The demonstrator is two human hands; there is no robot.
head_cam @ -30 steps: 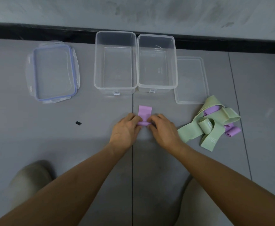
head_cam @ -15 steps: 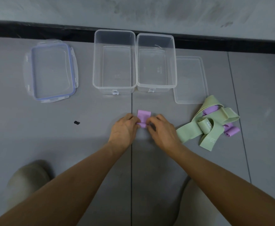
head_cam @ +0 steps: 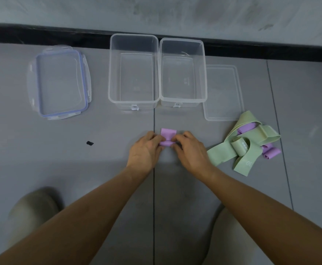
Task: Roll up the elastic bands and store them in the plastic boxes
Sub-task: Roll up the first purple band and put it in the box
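Purple band [head_cam: 168, 133] pinched by both hands' fingers [head_cam: 159, 139].

Hands: left hand [head_cam: 144, 150] and right hand [head_cam: 190, 152] bare.
Forearms: left forearm [head_cam: 76, 222] and right forearm [head_cam: 261, 211] bare as far as the near edge.
Left knee [head_cam: 32, 209]: pale khaki cloth, rounded, blurred, near left.
Right knee [head_cam: 227, 238]: same khaki cloth, near right.

"30" on green band [head_cam: 244, 163]

Left hand [head_cam: 145, 150] and right hand [head_cam: 191, 152] pinch the purple band [head_cam: 167, 137].
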